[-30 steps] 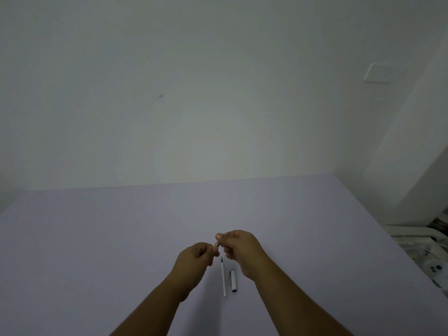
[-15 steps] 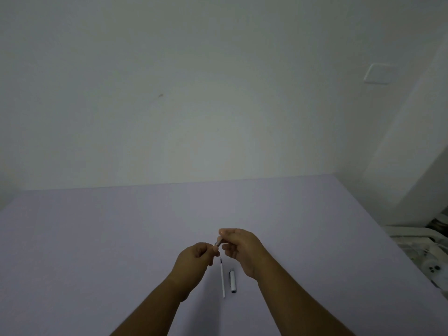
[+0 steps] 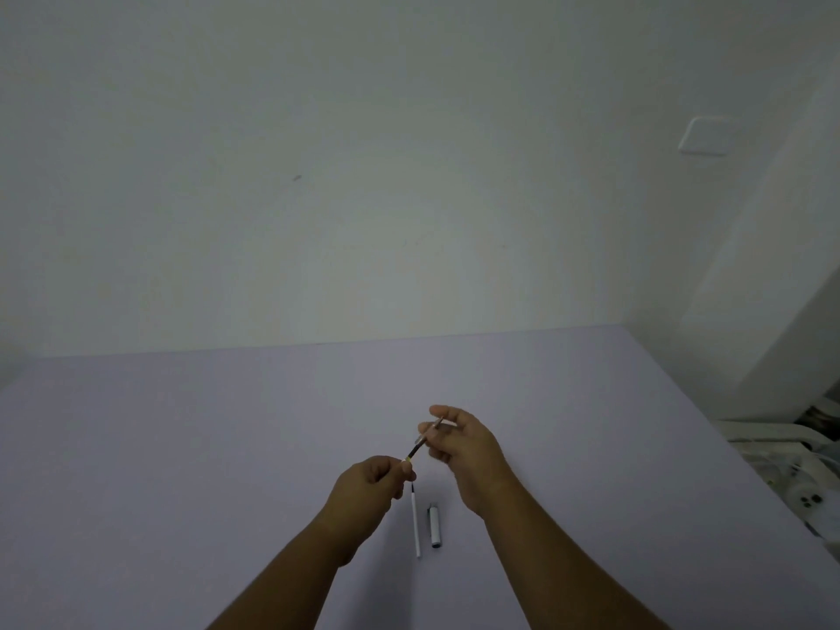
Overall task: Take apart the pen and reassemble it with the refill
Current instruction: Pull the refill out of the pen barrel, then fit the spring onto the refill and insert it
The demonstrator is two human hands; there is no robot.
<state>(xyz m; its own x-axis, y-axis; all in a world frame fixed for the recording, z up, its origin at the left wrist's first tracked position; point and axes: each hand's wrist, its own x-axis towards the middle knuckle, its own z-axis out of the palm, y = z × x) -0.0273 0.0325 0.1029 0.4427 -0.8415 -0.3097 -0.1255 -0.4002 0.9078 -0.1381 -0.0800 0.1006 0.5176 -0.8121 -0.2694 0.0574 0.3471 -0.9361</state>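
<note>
A thin dark refill point(image 3: 420, 443) stretches between my two hands above the lilac table point(image 3: 182, 447). My right hand point(image 3: 459, 443) pinches its far end between thumb and fingertips. My left hand point(image 3: 375, 484) is closed in a fist around the pen barrel, which is mostly hidden; only its mouth shows where the refill comes out. On the table under the hands lie a slim white refill point(image 3: 415, 522) and, just right of it, a short white pen cap point(image 3: 434, 525), both pointing away from me.
A pale wall rises behind the table's far edge, with a white switch plate point(image 3: 707, 135) at the upper right. White plastic objects point(image 3: 791, 475) sit beyond the table's right edge.
My hands were touching; now they are apart. The right hand has moved up and right, and a dark length of refill shows between them.
</note>
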